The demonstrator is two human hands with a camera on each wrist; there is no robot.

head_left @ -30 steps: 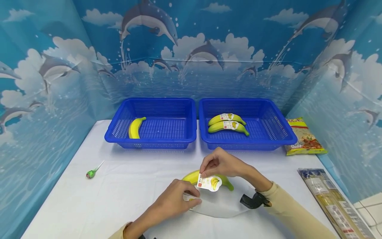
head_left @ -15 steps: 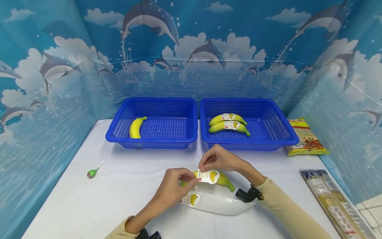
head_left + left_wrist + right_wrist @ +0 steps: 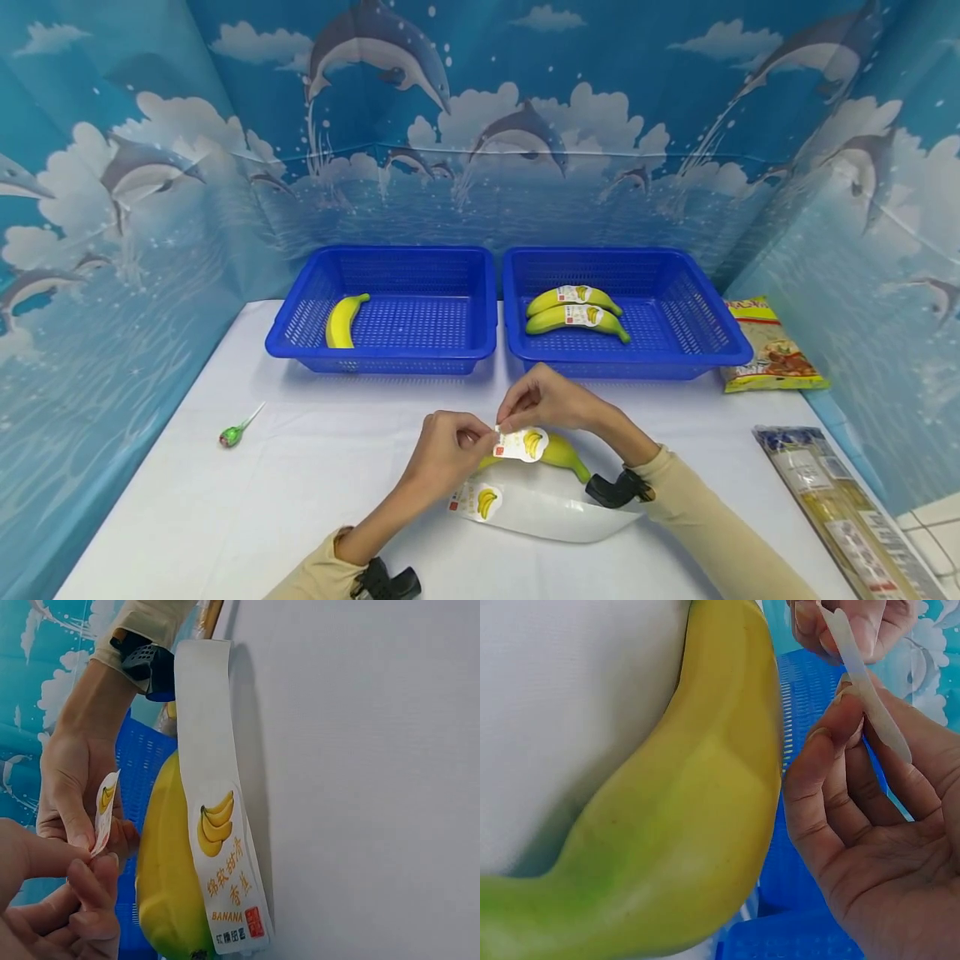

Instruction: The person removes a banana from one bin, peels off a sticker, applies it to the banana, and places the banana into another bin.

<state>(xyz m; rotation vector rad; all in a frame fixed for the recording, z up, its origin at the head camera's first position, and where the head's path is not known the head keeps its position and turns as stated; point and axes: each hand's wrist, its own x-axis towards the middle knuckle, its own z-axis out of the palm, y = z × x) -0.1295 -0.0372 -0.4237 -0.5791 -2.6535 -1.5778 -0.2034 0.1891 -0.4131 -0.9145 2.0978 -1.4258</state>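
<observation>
Nearest in, a white strip [image 3: 555, 515] with a printed label [image 3: 476, 502] at its left end sits just in front of the banana [image 3: 567, 454]; above that banana on the table [image 3: 337, 467], a loose label [image 3: 525, 444] is up in the fingers; the left hand [image 3: 444, 450] pinches its left end, the right hand [image 3: 555, 406] pinches that same end near the upper corner; forearms slant inward, right hand reaching slightly farther, fingertips nearly meeting; the step looks like readying this label over the fruit, and the next move seems to call for a light, level grip, with no crease; farther back, the right basket [image 3: 630, 357] holds two labelled bananas [image 3: 551, 319], the left basket [image 3: 405, 352] one banana with no label showing [image 3: 341, 321]; behind everything, a dolphin curtain [image 3: 480, 208].
</observation>
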